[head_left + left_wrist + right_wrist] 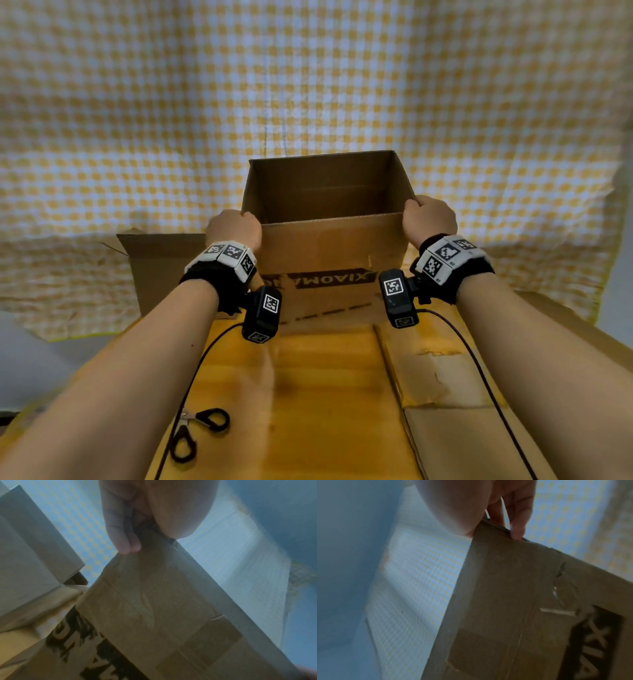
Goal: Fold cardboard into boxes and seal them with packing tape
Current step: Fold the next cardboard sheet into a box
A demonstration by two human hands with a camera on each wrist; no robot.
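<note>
A brown cardboard box (329,243) stands open in the middle of the head view, with black upside-down lettering on its near wall. My left hand (236,228) grips the near left corner of its top rim; in the left wrist view the fingers (120,534) curl over the cardboard box (154,608) edge. My right hand (428,217) grips the near right corner; in the right wrist view its fingers (517,524) hook over the box (513,601) rim. The inside of the box looks bare.
Black-handled scissors (197,431) lie near the front left on a wooden table (308,394). Flat cardboard (462,394) lies at the right, and another cardboard piece (164,263) stands behind my left wrist. A yellow checked cloth (308,85) hangs behind.
</note>
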